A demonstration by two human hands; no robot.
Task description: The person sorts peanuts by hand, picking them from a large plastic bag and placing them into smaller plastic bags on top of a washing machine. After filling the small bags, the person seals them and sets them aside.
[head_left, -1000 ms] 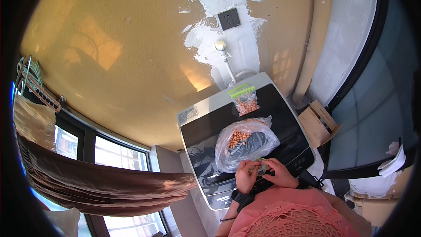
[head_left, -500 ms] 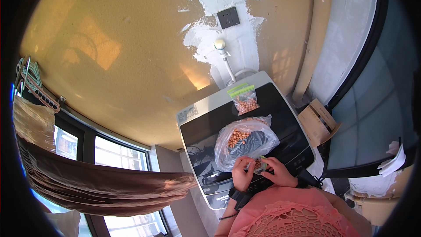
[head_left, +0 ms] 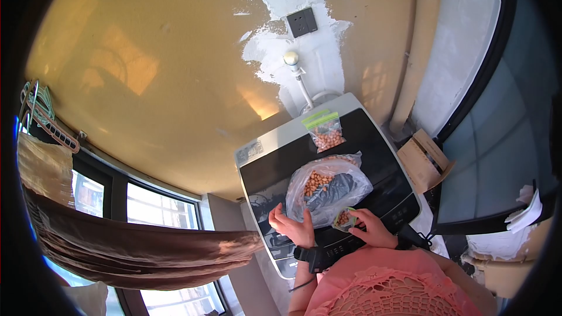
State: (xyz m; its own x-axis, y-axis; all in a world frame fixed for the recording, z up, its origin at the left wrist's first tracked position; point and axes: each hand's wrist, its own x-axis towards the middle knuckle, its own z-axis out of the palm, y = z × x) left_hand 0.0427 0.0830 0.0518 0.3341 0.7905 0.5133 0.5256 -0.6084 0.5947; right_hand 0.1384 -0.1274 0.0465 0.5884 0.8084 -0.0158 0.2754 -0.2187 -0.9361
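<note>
My right hand (head_left: 372, 229) holds a small clear zip bag (head_left: 343, 219) with a green edge and some peanuts inside. To its left, my left hand (head_left: 294, 226) is empty, its fingers spread over the front left of the washing machine's black lid. Just beyond both hands lies a large, crumpled clear plastic bag (head_left: 345, 192), open, with loose peanuts (head_left: 317, 182) in it. Farther back, a zip bag of peanuts (head_left: 328, 138) with a green seal lies flat.
The washing machine (head_left: 263, 167) stands against a yellow wall with a tap (head_left: 292, 58) and a socket (head_left: 302, 22). An open cardboard box (head_left: 420, 162) is at its right. A brown curtain (head_left: 140, 248) hangs on the left by the windows.
My left hand has let go of the small bag and moved left, its fingers spreading. My right hand still holds the bag.
</note>
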